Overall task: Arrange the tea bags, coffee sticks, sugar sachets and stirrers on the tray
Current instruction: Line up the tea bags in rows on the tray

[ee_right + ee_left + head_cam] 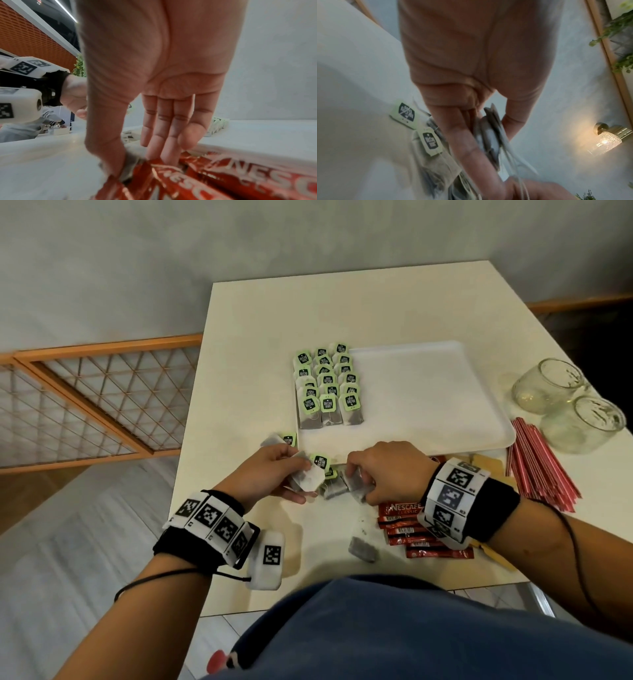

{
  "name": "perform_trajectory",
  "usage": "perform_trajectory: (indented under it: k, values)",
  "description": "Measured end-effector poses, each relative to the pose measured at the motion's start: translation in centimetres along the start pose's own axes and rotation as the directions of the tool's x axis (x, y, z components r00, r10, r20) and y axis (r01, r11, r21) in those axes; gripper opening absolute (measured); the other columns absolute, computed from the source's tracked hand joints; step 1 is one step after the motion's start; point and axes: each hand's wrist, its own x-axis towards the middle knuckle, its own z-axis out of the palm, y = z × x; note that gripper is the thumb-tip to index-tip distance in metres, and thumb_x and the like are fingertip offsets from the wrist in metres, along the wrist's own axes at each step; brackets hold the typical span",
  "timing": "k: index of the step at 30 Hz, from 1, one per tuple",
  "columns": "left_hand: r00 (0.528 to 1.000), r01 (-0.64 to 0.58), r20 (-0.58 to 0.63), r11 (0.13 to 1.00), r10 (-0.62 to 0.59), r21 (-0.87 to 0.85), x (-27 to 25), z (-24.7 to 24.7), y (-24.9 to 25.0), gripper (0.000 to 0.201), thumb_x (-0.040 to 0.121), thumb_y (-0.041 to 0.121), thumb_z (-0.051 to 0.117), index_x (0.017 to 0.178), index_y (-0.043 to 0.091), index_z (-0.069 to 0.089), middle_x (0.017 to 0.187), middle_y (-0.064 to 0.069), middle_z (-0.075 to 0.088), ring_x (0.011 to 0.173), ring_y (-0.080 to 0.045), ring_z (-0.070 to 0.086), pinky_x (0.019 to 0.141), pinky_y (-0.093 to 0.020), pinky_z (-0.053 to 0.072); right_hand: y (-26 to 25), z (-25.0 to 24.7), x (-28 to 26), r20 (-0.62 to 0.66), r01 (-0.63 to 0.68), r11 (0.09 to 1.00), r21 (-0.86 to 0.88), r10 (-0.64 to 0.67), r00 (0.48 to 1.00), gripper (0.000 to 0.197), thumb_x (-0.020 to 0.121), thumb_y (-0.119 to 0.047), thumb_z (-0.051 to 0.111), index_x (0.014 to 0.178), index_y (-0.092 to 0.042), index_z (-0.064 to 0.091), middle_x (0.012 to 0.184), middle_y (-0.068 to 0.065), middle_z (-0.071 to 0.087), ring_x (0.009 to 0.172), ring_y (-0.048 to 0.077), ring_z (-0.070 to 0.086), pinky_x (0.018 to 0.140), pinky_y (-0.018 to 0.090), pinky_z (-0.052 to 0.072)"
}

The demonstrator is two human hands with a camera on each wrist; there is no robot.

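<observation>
Loose tea bags (334,486) sit on the table (274,313) just off the tray's (428,392) 6 o'clock edge, with three rows of tea bags (327,385) already laid on its 9 o'clock side. The left hand (270,474) has its grip closed on a small stack of bags (489,135); the right hand (383,470) pinches one from the loose pile, thumb pressing it beside the coffee sticks (223,180). Risk, as I judge it: strings tangle and drag extra bags, or the stack slips and scatters; stirrers (541,460) at 3 o'clock are untouched.

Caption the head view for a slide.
Both hands gather loose tea bags before a tray already holding three rows.
</observation>
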Motion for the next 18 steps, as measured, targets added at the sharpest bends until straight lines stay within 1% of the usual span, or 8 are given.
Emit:
perform_trajectory:
  k: [3, 5, 8, 9, 11, 13, 15, 18]
  values:
    - [0.999, -0.018, -0.046, 0.999, 0.016, -0.029, 0.0, -0.3, 0.3, 0.022, 0.095, 0.007, 0.055, 0.117, 0.007, 0.054, 0.102, -0.022, 0.07, 0.071, -0.031, 0.074, 0.056, -0.029, 0.06, 0.1, -0.4, 0.0, -0.014, 0.007, 0.998, 0.065, -0.007, 1.0, 0.028, 0.076, -0.028, 0.067, 0.104, -0.03, 0.065, 0.091, -0.012, 0.069, 0.084, 0.01, 0.062, 0.064, 0.025, 0.043]
    - [0.999, -0.036, -0.041, 0.999, 0.036, -0.013, 0.2, -0.2, 0.3, 0.025, 0.096, 0.008, 0.054, 0.121, 0.011, 0.055, 0.107, -0.024, 0.069, 0.073, -0.029, 0.074, 0.06, -0.03, 0.061, 0.7, -1.0, -0.2, -0.014, 0.012, 0.963, 0.268, -0.008, 1.0, 0.018, 0.077, -0.026, 0.071, 0.096, -0.027, 0.071, 0.085, -0.013, 0.071, 0.08, 0.002, 0.064, 0.07, 0.024, 0.05]
    - [0.995, -0.097, -0.009, 0.994, 0.098, 0.049, 0.6, 0.0, -0.1, 0.024, 0.098, 0.011, 0.055, 0.12, 0.018, 0.056, 0.112, -0.017, 0.068, 0.082, -0.026, 0.072, 0.071, -0.033, 0.062, 1.6, -2.2, -0.6, 0.002, 0.028, 0.841, 0.54, -0.034, 0.999, 0.015, 0.08, -0.024, 0.076, 0.094, -0.022, 0.074, 0.085, -0.009, 0.073, 0.076, -0.004, 0.064, 0.072, 0.011, 0.047]
    - [0.993, -0.117, 0.003, 0.99, 0.117, 0.078, 0.8, 0.2, -0.1, 0.023, 0.098, 0.011, 0.055, 0.12, 0.018, 0.056, 0.113, -0.014, 0.068, 0.085, -0.025, 0.071, 0.073, -0.033, 0.062, 1.8, -2.6, -0.7, 0.018, 0.025, 0.79, 0.613, -0.046, 0.999, 0.016, 0.081, -0.022, 0.076, 0.096, -0.02, 0.074, 0.087, -0.005, 0.074, 0.078, -0.001, 0.065, 0.073, 0.013, 0.048]
    - [0.99, -0.141, 0.042, 0.981, 0.137, 0.13, 1.0, 0.7, -0.1, 0.025, 0.098, 0.011, 0.054, 0.123, 0.012, 0.055, 0.113, -0.014, 0.066, 0.087, -0.023, 0.068, 0.075, -0.033, 0.061, 2.0, -3.2, -0.6, 0.038, 0.023, 0.662, 0.749, -0.078, 0.996, 0.019, 0.083, -0.011, 0.072, 0.101, -0.015, 0.072, 0.092, 0.007, 0.074, 0.081, 0.013, 0.064, 0.074, 0.026, 0.05]
    - [0.988, -0.135, 0.089, 0.984, 0.125, 0.12, 1.1, 1.2, 0.0, 0.026, 0.099, 0.012, 0.054, 0.124, 0.007, 0.056, 0.112, -0.02, 0.064, 0.09, -0.03, 0.069, 0.077, -0.037, 0.061, 2.0, -3.5, -0.3, 0.027, 0.027, 0.56, 0.828, -0.088, 0.996, 0.022, 0.084, -0.002, 0.069, 0.105, -0.011, 0.07, 0.095, 0.018, 0.071, 0.08, 0.022, 0.061, 0.07, 0.033, 0.049]
    - [0.989, -0.099, 0.11, 0.994, 0.094, 0.048, 0.8, 1.9, 0.4, 0.028, 0.1, 0.019, 0.051, 0.123, 0.004, 0.058, 0.113, -0.026, 0.066, 0.094, -0.04, 0.069, 0.077, -0.039, 0.061, 1.9, -3.5, 0.1, 0.009, 0.032, 0.536, 0.843, -0.075, 0.997, 0.023, 0.085, 0.001, 0.067, 0.107, -0.007, 0.069, 0.092, 0.02, 0.07, 0.074, 0.02, 0.06, 0.066, 0.03, 0.049]
    - [0.991, -0.073, 0.113, 0.997, 0.074, -0.007, 0.7, 2.5, 0.9, 0.036, 0.097, 0.034, 0.054, 0.118, 0.006, 0.063, 0.108, -0.02, 0.071, 0.094, -0.037, 0.071, 0.079, -0.041, 0.061, 1.7, -2.9, 0.9, -0.011, 0.015, 0.521, 0.854, -0.01, 1.0, 0.022, 0.085, 0.004, 0.066, 0.106, -0.002, 0.067, 0.083, 0.009, 0.068, 0.063, 0.007, 0.062, 0.059, 0.022, 0.052]
